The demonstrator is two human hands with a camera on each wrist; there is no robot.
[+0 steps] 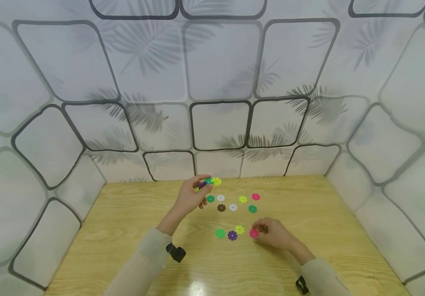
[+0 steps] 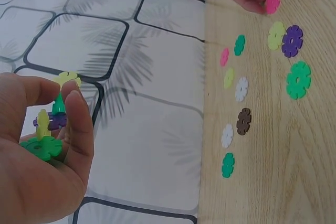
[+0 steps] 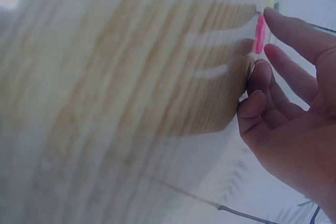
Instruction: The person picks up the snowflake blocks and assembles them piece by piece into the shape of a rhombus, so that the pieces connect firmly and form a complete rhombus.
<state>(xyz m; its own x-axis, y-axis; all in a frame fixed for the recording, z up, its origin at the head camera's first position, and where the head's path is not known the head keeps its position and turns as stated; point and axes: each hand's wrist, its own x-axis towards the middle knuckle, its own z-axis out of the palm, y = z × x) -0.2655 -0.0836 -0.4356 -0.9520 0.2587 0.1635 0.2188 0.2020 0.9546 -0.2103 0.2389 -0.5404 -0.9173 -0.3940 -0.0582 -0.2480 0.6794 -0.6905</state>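
Observation:
My left hand (image 1: 192,194) pinches a small cluster of joined plastic snowflake discs, raised above the back of the table. In the left wrist view the cluster shows a green disc (image 2: 42,148), a purple disc (image 2: 56,121) and yellow discs, one a pale yellow disc (image 2: 68,78) at the top; fingers hide part of it. Low over the tabletop, my right hand (image 1: 273,233) has curled fingers, with its fingertips at the edges of a pink disc (image 1: 254,233). That pink disc (image 3: 259,34) shows edge-on between fingertips in the right wrist view.
Near the right hand lie a yellow disc (image 1: 239,229), a purple disc (image 1: 232,235) and a green disc (image 1: 220,233). Farther back are several more, including a brown disc (image 1: 221,208) and another pink disc (image 1: 255,197). Patterned cloth walls (image 1: 220,127) enclose the wooden table (image 1: 123,230).

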